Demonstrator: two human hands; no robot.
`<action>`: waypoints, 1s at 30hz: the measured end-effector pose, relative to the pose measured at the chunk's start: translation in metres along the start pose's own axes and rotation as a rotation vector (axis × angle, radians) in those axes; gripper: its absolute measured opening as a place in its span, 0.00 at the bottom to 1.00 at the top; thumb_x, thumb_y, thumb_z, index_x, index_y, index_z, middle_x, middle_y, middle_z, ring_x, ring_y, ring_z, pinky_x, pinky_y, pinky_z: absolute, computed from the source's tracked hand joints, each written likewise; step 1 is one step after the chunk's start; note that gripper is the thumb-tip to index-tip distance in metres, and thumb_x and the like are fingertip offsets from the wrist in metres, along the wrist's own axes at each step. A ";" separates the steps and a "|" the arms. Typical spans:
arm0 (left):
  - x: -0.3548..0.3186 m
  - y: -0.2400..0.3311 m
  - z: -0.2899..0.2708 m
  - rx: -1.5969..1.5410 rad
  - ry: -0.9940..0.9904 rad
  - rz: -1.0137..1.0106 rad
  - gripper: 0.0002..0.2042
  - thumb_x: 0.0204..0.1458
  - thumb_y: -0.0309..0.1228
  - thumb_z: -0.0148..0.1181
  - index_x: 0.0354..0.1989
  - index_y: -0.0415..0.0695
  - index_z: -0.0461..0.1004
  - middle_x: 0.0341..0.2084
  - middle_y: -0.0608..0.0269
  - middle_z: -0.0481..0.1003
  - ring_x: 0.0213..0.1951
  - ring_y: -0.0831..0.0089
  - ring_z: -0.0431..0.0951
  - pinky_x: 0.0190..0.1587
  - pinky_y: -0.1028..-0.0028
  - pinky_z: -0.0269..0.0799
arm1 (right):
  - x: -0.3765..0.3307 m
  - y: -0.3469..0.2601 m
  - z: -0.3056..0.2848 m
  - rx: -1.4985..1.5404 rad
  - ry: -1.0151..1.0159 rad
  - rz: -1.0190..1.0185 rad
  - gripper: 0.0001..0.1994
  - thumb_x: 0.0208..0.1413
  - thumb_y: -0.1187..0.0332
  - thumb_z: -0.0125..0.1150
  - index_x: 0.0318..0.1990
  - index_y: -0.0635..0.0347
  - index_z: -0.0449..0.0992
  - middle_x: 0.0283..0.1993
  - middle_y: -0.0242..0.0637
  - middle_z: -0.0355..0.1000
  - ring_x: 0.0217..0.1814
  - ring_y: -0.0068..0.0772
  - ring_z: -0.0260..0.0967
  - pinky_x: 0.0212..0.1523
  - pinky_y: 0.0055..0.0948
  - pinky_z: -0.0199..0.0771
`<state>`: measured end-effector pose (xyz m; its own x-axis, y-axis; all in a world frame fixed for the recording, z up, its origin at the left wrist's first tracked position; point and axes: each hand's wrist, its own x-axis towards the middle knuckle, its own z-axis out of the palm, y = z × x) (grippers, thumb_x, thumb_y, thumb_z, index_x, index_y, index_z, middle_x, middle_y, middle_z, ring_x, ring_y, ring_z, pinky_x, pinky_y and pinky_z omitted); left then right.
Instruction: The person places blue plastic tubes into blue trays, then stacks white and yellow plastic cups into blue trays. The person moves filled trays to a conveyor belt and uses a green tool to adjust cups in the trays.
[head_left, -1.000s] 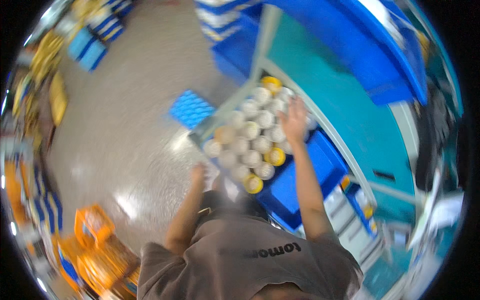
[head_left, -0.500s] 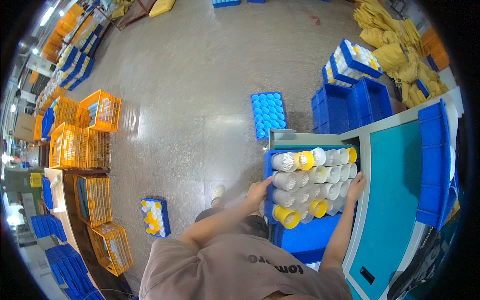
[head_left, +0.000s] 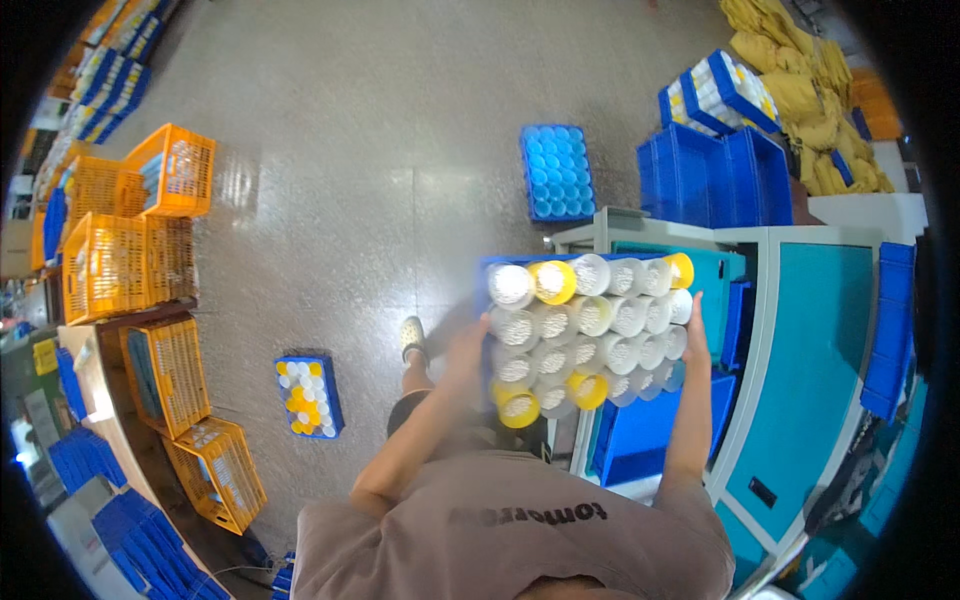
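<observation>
The teal and grey cabinet point(head_left: 808, 370) fills the right of the frame. At the centre I hold the blue tray point(head_left: 486, 282) between both hands, rows of cups facing up at me. My left hand point(head_left: 467, 356), blurred, clasps its left end; my right hand point(head_left: 697, 335) grips the right end, beside the outermost cups. Smallest are the white cups point(head_left: 628, 316) and yellow cups point(head_left: 588, 390), holding white pieces too tiny to identify.
</observation>
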<state>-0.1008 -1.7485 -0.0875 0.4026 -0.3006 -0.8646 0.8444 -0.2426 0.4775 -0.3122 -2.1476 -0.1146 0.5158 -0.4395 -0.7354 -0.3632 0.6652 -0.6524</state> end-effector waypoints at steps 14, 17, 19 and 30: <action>0.187 -0.098 -0.299 -0.357 0.268 0.045 0.32 0.65 0.55 0.44 0.68 0.42 0.60 0.62 0.57 0.68 0.62 0.62 0.68 0.64 0.61 0.63 | 0.214 0.275 0.224 -0.250 0.044 0.418 0.47 0.60 0.27 0.32 0.68 0.63 0.61 0.68 0.44 0.64 0.71 0.43 0.59 0.69 0.42 0.60; 0.314 -0.149 -0.337 -0.337 0.220 -0.049 0.34 0.66 0.57 0.39 0.72 0.46 0.53 0.68 0.58 0.60 0.69 0.60 0.58 0.70 0.60 0.50 | 0.322 0.356 0.223 -0.218 0.039 0.411 0.47 0.60 0.27 0.31 0.68 0.63 0.61 0.69 0.46 0.62 0.72 0.44 0.57 0.69 0.43 0.60; 0.400 -0.186 -0.355 -0.279 0.135 0.005 0.32 0.68 0.55 0.35 0.72 0.45 0.52 0.70 0.58 0.58 0.70 0.60 0.57 0.71 0.60 0.49 | 0.384 0.399 0.210 -0.207 0.055 0.403 0.47 0.60 0.27 0.31 0.68 0.64 0.62 0.70 0.48 0.60 0.73 0.46 0.56 0.69 0.45 0.60; 0.644 -0.295 -0.381 -0.101 0.235 -0.101 0.41 0.63 0.63 0.34 0.71 0.38 0.55 0.66 0.49 0.63 0.67 0.58 0.62 0.68 0.62 0.55 | 0.524 0.490 0.128 -0.178 0.192 0.270 0.47 0.60 0.27 0.32 0.68 0.63 0.61 0.69 0.48 0.62 0.73 0.47 0.57 0.70 0.44 0.59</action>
<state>0.0439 -1.5187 -0.8444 0.3757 -0.0542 -0.9252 0.9106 -0.1638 0.3794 -0.1207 -1.9747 -0.7962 0.2342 -0.3795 -0.8951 -0.6037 0.6649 -0.4398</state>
